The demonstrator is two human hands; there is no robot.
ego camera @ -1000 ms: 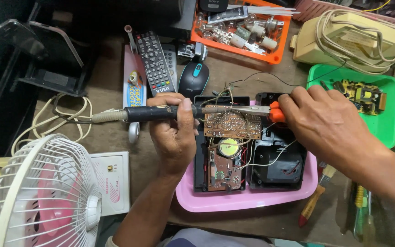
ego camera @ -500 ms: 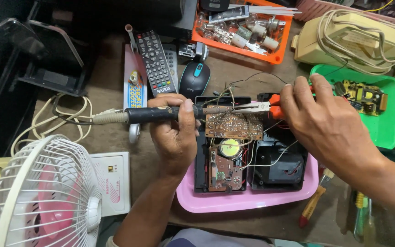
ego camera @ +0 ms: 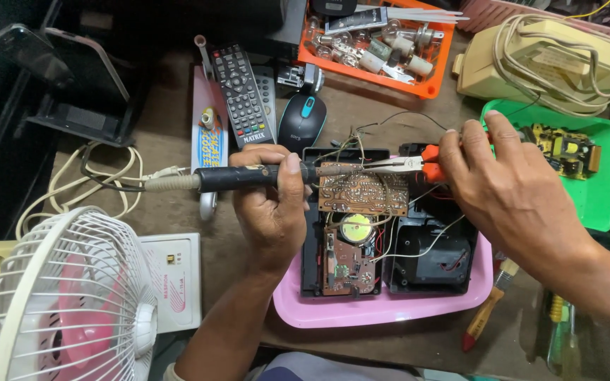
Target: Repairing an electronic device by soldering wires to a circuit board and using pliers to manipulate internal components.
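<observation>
My left hand (ego camera: pixel 271 212) grips a black-handled soldering iron (ego camera: pixel 241 176), its tip lying over the top edge of a brown circuit board (ego camera: pixel 363 192). My right hand (ego camera: pixel 510 194) holds orange-handled needle-nose pliers (ego camera: pixel 418 164), whose jaws point left and meet the iron's tip at the board's upper edge. The board stands above an opened black radio case (ego camera: pixel 390 247) with a second small board and thin wires, all resting in a pink tray (ego camera: pixel 383 310).
A white and pink fan (ego camera: pixel 58 303) stands at front left. Remote controls (ego camera: pixel 241 95), a black mouse (ego camera: pixel 301 120), an orange parts tray (ego camera: pixel 379 42), a cream telephone (ego camera: pixel 552 56), a green tray (ego camera: pixel 580 159) and a brush (ego camera: pixel 488 314) surround the work.
My right hand with the pliers has edged slightly up and right. The soldering iron stays at the board's top edge.
</observation>
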